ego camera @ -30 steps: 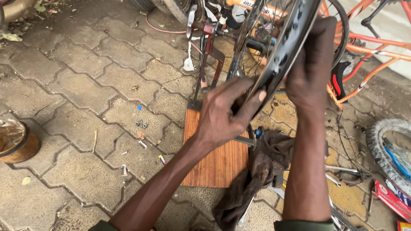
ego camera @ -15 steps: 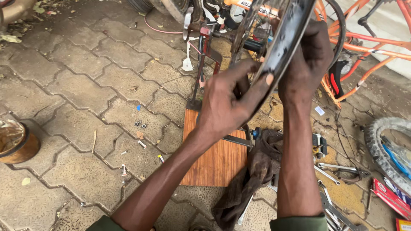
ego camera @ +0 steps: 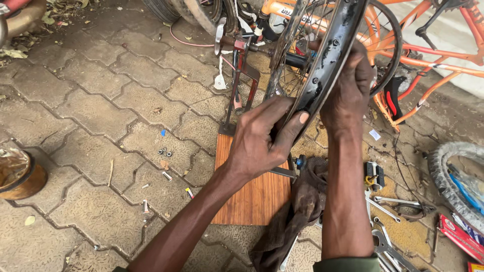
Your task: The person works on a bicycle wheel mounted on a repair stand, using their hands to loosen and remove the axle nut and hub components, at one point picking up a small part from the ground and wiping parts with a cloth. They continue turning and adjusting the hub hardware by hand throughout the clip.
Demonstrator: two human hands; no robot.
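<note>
A bare black bicycle wheel rim (ego camera: 337, 45) with spokes stands upright in a red truing stand (ego camera: 238, 80) on a wooden board (ego camera: 254, 191). My left hand (ego camera: 262, 138) grips the rim's lower edge, thumb pressed on its inner channel. My right hand (ego camera: 350, 88) clasps the rim a little higher on its right side. A dark brown rag (ego camera: 302, 211) lies under my arms, beside the board.
An orange bicycle frame (ego camera: 433, 60) leans at the back right. Wrenches (ego camera: 385, 236) and small tools lie on the paving at the right, near a loose tyre (ego camera: 454, 176). Small nuts (ego camera: 165, 152) lie left of the board. A round tin (ego camera: 17, 176) sits at the far left.
Both hands have slid slightly along the rim; my left thumb now presses flat on the rim's inner channel. The view has shifted a little.
</note>
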